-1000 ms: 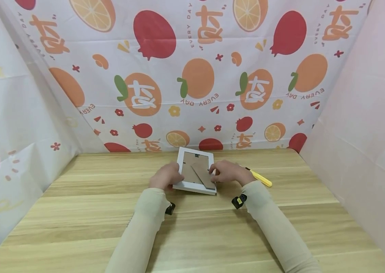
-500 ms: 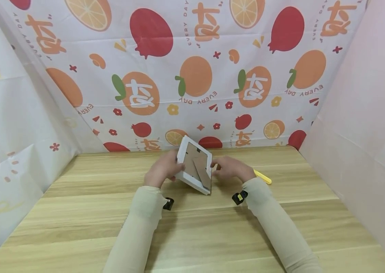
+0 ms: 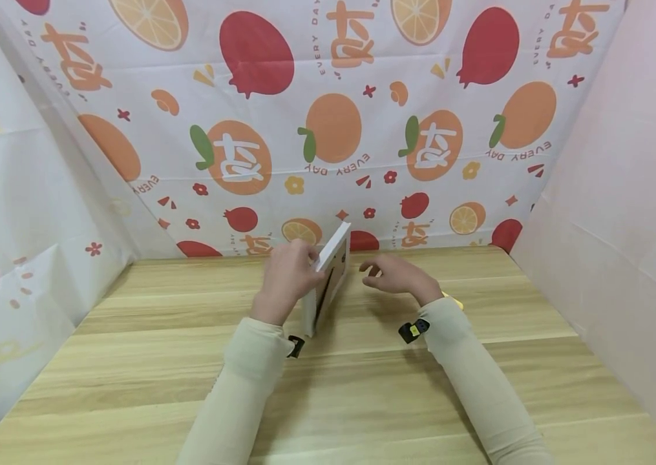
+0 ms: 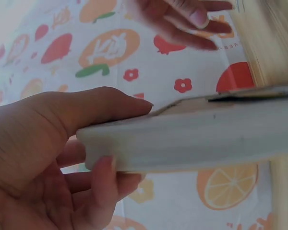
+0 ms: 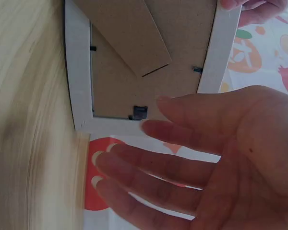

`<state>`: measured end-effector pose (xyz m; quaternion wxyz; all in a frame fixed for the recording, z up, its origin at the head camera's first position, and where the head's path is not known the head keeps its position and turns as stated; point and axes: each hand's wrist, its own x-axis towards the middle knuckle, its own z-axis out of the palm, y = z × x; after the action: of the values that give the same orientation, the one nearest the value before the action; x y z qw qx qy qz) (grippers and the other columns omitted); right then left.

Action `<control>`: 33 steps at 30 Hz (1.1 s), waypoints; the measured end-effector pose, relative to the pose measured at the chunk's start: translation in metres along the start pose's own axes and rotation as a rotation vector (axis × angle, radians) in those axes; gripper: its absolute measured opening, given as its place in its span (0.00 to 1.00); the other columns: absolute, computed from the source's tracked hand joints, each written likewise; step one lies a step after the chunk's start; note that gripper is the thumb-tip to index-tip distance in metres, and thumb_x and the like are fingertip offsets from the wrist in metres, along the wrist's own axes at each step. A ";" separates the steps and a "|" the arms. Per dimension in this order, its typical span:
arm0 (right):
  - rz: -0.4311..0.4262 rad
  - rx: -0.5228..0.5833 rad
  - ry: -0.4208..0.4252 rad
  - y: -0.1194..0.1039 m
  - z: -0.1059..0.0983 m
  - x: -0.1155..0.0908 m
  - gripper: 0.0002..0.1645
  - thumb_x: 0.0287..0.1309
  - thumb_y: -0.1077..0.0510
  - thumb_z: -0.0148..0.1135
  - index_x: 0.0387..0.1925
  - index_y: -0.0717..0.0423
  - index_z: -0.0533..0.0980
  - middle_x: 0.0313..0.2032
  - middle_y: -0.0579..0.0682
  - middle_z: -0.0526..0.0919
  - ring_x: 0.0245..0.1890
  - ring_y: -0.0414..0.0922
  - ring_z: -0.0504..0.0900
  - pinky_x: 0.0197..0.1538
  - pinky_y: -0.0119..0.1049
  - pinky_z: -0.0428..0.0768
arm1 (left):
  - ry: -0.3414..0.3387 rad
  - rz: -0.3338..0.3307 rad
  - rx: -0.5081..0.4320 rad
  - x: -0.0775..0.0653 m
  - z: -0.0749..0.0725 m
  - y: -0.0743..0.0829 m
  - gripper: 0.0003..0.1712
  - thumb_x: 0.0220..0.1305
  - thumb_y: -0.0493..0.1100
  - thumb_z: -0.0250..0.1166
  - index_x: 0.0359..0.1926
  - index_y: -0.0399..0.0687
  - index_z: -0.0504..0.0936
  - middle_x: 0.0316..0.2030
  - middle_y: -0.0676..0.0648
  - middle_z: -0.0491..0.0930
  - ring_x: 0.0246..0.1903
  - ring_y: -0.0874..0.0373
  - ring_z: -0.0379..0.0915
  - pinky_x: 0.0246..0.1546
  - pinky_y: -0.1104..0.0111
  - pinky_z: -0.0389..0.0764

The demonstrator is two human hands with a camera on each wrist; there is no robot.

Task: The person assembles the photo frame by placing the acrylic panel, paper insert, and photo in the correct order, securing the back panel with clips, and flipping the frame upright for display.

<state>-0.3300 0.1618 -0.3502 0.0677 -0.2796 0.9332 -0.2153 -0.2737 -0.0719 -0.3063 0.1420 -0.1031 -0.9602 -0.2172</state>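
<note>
A white picture frame (image 3: 309,315) with a brown backing board stands tilted up on its long edge on the table. My left hand (image 3: 289,278) grips its upper side, thumb on the back and fingers underneath, as the left wrist view shows. My right hand (image 3: 399,278) hovers to the right with relaxed, slightly bent fingers, apart from the frame. In the right wrist view, the backing board (image 5: 117,93) has a cardboard stand leg (image 5: 132,38), small black tabs and a black hanger (image 5: 140,112). The frame's front is hidden.
A yellow handle (image 3: 454,301) pokes out from behind my right wrist on the wooden table (image 3: 351,400). A fruit-print cloth (image 3: 333,129) hangs along the table's back edge, with pale cloths at both sides.
My left hand has lifted the picture frame from lying nearly flat and turned it up onto its edge. My right hand has let go and moved slightly right.
</note>
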 end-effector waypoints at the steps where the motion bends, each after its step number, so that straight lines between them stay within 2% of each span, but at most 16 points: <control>1: -0.005 0.013 0.011 -0.001 -0.001 0.000 0.22 0.72 0.56 0.61 0.62 0.61 0.77 0.55 0.59 0.86 0.55 0.54 0.85 0.58 0.48 0.84 | 0.008 0.009 0.018 -0.001 0.001 0.003 0.08 0.52 0.41 0.76 0.34 0.44 0.90 0.31 0.44 0.87 0.25 0.51 0.79 0.20 0.65 0.76; 5: 0.018 0.087 0.079 -0.003 -0.002 -0.001 0.24 0.73 0.55 0.60 0.65 0.60 0.74 0.56 0.60 0.84 0.51 0.53 0.86 0.48 0.42 0.86 | 0.019 0.053 0.047 -0.004 0.006 0.013 0.05 0.49 0.38 0.75 0.27 0.43 0.87 0.21 0.47 0.80 0.22 0.55 0.70 0.18 0.68 0.68; 9: 0.048 0.184 0.165 -0.004 -0.003 -0.001 0.29 0.75 0.54 0.59 0.72 0.56 0.67 0.56 0.61 0.82 0.42 0.52 0.88 0.41 0.38 0.87 | 0.025 0.090 0.025 -0.007 0.012 0.022 0.09 0.48 0.35 0.74 0.20 0.43 0.80 0.17 0.50 0.72 0.20 0.57 0.64 0.18 0.68 0.63; 12: 0.043 0.211 0.218 -0.002 -0.005 0.000 0.34 0.75 0.54 0.58 0.77 0.51 0.62 0.55 0.61 0.83 0.37 0.49 0.88 0.38 0.38 0.87 | -0.001 0.106 -0.002 -0.008 0.015 0.028 0.08 0.51 0.36 0.75 0.23 0.42 0.83 0.20 0.49 0.77 0.21 0.56 0.69 0.20 0.68 0.71; 16: 0.027 0.208 0.253 0.001 -0.008 -0.002 0.35 0.76 0.56 0.56 0.79 0.48 0.59 0.53 0.64 0.84 0.35 0.51 0.89 0.36 0.38 0.86 | -0.066 0.125 -0.024 -0.010 0.017 0.035 0.10 0.52 0.39 0.78 0.33 0.39 0.87 0.28 0.45 0.85 0.24 0.55 0.75 0.27 0.65 0.78; 22: 0.021 0.252 0.251 0.005 -0.009 -0.002 0.27 0.78 0.56 0.53 0.73 0.53 0.69 0.45 0.61 0.84 0.35 0.58 0.89 0.37 0.42 0.88 | -0.115 0.204 -0.017 -0.013 0.024 0.043 0.11 0.49 0.37 0.78 0.31 0.39 0.85 0.26 0.45 0.83 0.23 0.55 0.74 0.24 0.67 0.75; 25: 0.018 0.255 0.253 0.007 -0.008 0.000 0.22 0.78 0.54 0.53 0.65 0.59 0.76 0.42 0.59 0.86 0.31 0.53 0.89 0.36 0.40 0.88 | -0.144 0.224 -0.023 -0.015 0.026 0.046 0.11 0.48 0.36 0.79 0.29 0.40 0.83 0.24 0.47 0.82 0.22 0.56 0.73 0.23 0.69 0.72; 29: 0.043 0.301 0.257 0.009 -0.007 0.002 0.19 0.75 0.53 0.57 0.57 0.62 0.79 0.39 0.59 0.87 0.26 0.45 0.87 0.33 0.36 0.87 | -0.176 0.236 -0.034 -0.016 0.030 0.049 0.12 0.48 0.36 0.80 0.28 0.41 0.82 0.21 0.49 0.80 0.22 0.57 0.71 0.23 0.70 0.70; 33: 0.105 0.385 0.251 0.010 -0.007 0.001 0.16 0.72 0.53 0.61 0.53 0.60 0.80 0.39 0.60 0.86 0.25 0.44 0.87 0.35 0.42 0.89 | -0.210 0.240 -0.051 -0.018 0.032 0.050 0.14 0.49 0.39 0.81 0.29 0.42 0.82 0.24 0.49 0.80 0.24 0.57 0.71 0.25 0.70 0.71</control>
<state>-0.3371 0.1710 -0.3486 0.0142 -0.1834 0.8893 -0.4187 -0.2515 -0.0158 -0.3203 0.0629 -0.2430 -0.9447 -0.2112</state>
